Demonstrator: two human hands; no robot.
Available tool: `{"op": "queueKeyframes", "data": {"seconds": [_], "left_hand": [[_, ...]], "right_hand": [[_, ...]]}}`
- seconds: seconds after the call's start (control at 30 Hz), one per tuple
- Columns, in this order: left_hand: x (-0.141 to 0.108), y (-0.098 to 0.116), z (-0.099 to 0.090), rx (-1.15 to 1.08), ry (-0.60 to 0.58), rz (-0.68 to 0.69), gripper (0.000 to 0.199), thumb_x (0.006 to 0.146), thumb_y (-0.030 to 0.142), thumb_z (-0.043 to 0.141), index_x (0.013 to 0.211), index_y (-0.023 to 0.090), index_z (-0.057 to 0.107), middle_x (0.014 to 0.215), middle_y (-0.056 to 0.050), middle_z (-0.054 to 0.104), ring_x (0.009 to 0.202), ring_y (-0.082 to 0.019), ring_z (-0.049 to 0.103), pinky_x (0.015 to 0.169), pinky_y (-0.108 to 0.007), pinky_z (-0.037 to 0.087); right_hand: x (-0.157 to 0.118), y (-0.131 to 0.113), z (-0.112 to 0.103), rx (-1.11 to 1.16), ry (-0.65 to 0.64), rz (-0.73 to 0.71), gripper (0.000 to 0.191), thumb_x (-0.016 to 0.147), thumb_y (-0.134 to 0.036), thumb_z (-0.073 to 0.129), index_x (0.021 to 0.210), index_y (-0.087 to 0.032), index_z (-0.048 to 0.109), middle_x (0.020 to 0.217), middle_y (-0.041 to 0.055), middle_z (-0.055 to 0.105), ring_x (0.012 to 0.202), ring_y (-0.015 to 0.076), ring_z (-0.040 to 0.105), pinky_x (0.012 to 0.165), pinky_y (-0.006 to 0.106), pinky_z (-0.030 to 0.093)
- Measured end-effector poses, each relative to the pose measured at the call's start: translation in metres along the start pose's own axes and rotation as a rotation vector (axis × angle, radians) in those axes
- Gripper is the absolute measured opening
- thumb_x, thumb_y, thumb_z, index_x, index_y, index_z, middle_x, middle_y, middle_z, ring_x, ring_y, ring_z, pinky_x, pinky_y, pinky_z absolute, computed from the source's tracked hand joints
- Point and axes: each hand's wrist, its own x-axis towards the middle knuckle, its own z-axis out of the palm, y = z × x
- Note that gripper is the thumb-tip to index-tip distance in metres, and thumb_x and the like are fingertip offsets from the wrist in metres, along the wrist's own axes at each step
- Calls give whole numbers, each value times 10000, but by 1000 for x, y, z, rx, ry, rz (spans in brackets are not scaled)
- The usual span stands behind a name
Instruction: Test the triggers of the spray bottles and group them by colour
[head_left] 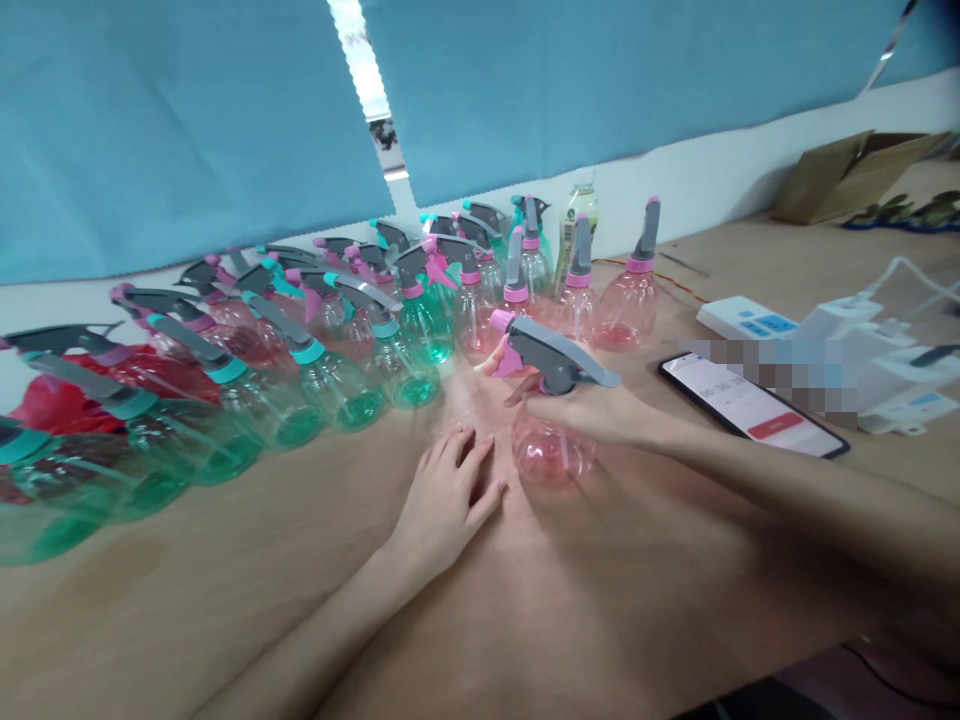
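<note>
My right hand [574, 408] is wrapped round the neck of a pink spray bottle [553, 458], just under its grey and pink trigger head. The bottle stands upright over the wooden table, its nozzle facing left. To the left of it, my left hand [442, 490] rests palm down on the table with fingers spread, holding nothing. Rows of spray bottles stand close by, among them a green spray bottle [405, 375] and another pink spray bottle [626, 305]. The fingertips of my right hand are partly hidden behind the bottle head.
Right of the bottles lie a phone [750, 405] with a timer on its screen and a white power strip [742, 320] with plugs and cables. An open cardboard box [832, 180] is at the far right. A drink bottle [577, 225] stands near the wall, and red plastic [67, 390] lies left.
</note>
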Motion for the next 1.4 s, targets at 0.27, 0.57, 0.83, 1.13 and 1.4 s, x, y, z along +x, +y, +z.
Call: {"op": "queueKeyframes", "data": {"seconds": [0.27, 0.57, 0.83, 1.13, 1.4], "left_hand": [[-1, -1, 1, -30, 14, 2, 418, 947, 369, 511, 1309, 162, 521, 1364, -171, 504, 1281, -333, 446, 1024, -515, 396], [-1, -1, 1, -27, 1, -2, 423, 950, 375, 503, 1307, 148, 525, 1364, -177, 504, 1278, -338, 446, 1020, -517, 399], [-1, -2, 2, -27, 23, 10, 417, 948, 383, 504, 1311, 179, 517, 1357, -165, 511, 1289, -330, 443, 1028, -516, 389], [-1, -2, 3, -21, 30, 12, 414, 952, 391, 496, 1303, 173, 518, 1360, -165, 504, 1280, -326, 448, 1023, -514, 399], [-1, -1, 2, -24, 22, 6, 406, 952, 371, 497, 1292, 152, 524, 1351, -170, 507, 1277, -326, 446, 1027, -511, 397]], "right_hand": [[0, -5, 1, 105, 3, -1, 306, 674, -108, 502, 915, -260, 611, 891, -14, 678, 844, 163, 668, 742, 267, 548], [-1, -2, -2, 126, -21, -24, 295, 681, -123, 506, 924, -252, 612, 906, -4, 697, 852, 171, 680, 762, 290, 558], [-2, 5, 0, 22, -7, 1, 567, 694, -126, 513, 1232, -295, 573, 1012, 5, 726, 913, 198, 691, 766, 320, 546], [0, 1, 0, 88, -30, -24, 692, 667, -75, 504, 1321, -303, 513, 1150, 17, 691, 982, 211, 682, 849, 343, 536], [-1, 1, 1, 53, -15, 20, 686, 691, -86, 521, 1335, -322, 502, 1062, 15, 718, 938, 219, 699, 870, 384, 535]]}}
